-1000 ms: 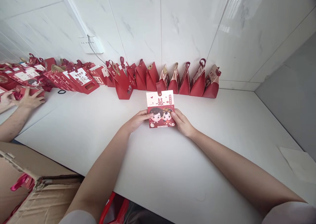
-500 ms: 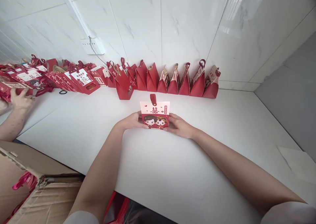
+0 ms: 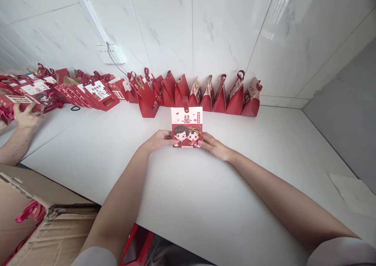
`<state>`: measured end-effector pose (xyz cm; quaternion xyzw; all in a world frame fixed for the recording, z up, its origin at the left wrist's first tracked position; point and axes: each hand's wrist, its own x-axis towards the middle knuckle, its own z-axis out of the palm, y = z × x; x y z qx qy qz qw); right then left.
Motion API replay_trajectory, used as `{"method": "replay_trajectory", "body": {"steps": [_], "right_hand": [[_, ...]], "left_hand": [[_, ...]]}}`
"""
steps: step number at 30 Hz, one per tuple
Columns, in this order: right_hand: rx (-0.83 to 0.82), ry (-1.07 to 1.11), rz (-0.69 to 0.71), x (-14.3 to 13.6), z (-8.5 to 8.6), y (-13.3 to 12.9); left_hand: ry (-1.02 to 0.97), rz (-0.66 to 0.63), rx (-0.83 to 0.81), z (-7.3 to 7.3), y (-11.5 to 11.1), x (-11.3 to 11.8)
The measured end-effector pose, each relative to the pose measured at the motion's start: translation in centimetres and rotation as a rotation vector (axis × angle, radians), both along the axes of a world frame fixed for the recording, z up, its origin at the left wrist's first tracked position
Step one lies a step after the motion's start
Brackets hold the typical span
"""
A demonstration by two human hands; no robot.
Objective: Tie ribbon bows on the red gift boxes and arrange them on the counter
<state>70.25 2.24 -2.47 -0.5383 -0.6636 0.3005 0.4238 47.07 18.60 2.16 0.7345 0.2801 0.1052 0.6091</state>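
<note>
Between my two hands a red and white gift box stands upright over the white table. Its front carries two cartoon figures and red lettering, and a dark red strap loop rises from its top. My left hand grips the left side, thumb on the front and fingers partly hidden behind. At the right side my right hand holds it the same way, fingers closed on the lower edge. Behind it, a row of red gift boxes with strap handles stands along the wall.
Flat and folded red boxes are heaped at the back left. Another person's hand rests on that pile. An open cardboard box stands at the front left. A pale sheet lies at the right, and a socket is on the wall.
The gift box has tipped from leaning back to more upright, showing its front more fully, and shifted slightly away and right. Both hands keep their hold on it.
</note>
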Motion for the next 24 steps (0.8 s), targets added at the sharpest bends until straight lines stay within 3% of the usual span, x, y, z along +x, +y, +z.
{"method": "replay_trajectory", "body": {"steps": [7, 12, 14, 18, 21, 24], "right_hand": [[0.034, 0.031, -0.058, -0.2, -0.5, 0.3], [0.145, 0.08, -0.234, -0.9, -0.5, 0.0], [0.189, 0.081, -0.242, -1.3, -0.1, -0.4], [0.237, -0.02, -0.185, -1.7, 0.4, -0.8], [0.241, -0.105, -0.215, -1.7, 0.4, -0.7], [0.216, -0.176, -0.275, -1.6, 0.3, -0.6]], "left_hand": [[0.006, 0.041, 0.045, -0.4, 0.3, 0.1], [-0.117, 0.298, 0.216, -1.7, 0.1, 1.3], [-0.151, 0.253, 0.28, -2.1, -0.3, 1.8], [-0.145, 0.013, 0.449, -2.1, -1.9, 2.3], [-0.03, 0.096, 0.601, -1.8, -2.5, 2.4], [0.141, 0.169, 0.891, -1.6, -2.5, 2.5]]}}
